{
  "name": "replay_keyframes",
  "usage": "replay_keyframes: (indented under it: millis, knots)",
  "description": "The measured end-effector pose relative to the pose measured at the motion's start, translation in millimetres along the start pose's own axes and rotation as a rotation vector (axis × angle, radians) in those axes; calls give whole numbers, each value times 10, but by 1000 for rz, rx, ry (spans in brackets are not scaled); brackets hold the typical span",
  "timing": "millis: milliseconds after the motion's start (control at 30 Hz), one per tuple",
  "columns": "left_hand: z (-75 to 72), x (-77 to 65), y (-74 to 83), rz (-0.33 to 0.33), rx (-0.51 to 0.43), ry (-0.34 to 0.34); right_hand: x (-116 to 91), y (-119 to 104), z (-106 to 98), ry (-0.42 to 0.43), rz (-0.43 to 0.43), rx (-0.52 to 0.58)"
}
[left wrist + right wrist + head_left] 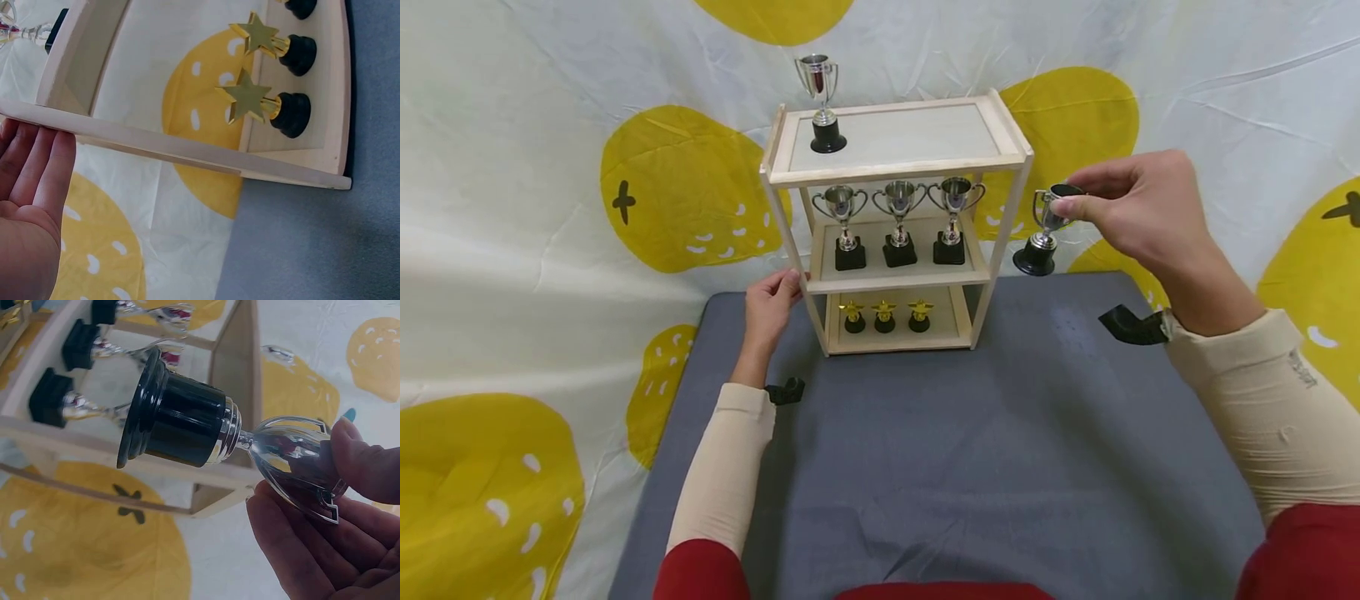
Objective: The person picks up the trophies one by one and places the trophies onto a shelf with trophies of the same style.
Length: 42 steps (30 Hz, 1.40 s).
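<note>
My right hand [1150,208] pinches a silver trophy cup [294,456] by its bowl, between thumb and fingers. The cup hangs in the air right of the wooden shelf [898,175], its round black base [181,419] tilted slightly down-left in the head view. My left hand [767,312] holds the shelf's left front post [144,139], with its fingertips hidden behind the wood in the left wrist view. Another silver trophy cup [824,104] stands on the top tier at the left. Three two-handled silver cups [898,221] line the middle tier. Gold star trophies [883,317] stand along the bottom tier.
The shelf stands at the back of a table with a grey cloth [925,450]. Behind it hangs a white curtain [550,208] printed with large yellow fruit shapes. A black wrist mount [1131,325] juts out from the right sleeve.
</note>
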<state>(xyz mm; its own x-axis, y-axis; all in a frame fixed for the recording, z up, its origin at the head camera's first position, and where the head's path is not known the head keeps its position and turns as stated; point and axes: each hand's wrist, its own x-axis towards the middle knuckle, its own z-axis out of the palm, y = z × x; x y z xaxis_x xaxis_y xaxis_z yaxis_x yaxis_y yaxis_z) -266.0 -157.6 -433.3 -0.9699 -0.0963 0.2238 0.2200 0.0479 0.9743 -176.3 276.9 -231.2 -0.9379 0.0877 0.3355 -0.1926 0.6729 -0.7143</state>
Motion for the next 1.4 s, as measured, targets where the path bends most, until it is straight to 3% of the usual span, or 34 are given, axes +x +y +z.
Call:
replay_keyframes:
  millis: [500,733,1000,1400]
  knots:
    - [8,9,10,-16,-3,-17,142,-381,89,14,-83,35]
    - [-8,0,23,-22,-21,0,206,-525,137,-15,-92,115]
    - [-18,-4,35,-20,-37,-21,299,-710,162,-6,-95,105]
    - [-10,-20,14,4,6,-13,460,-1032,227,-33,-110,216]
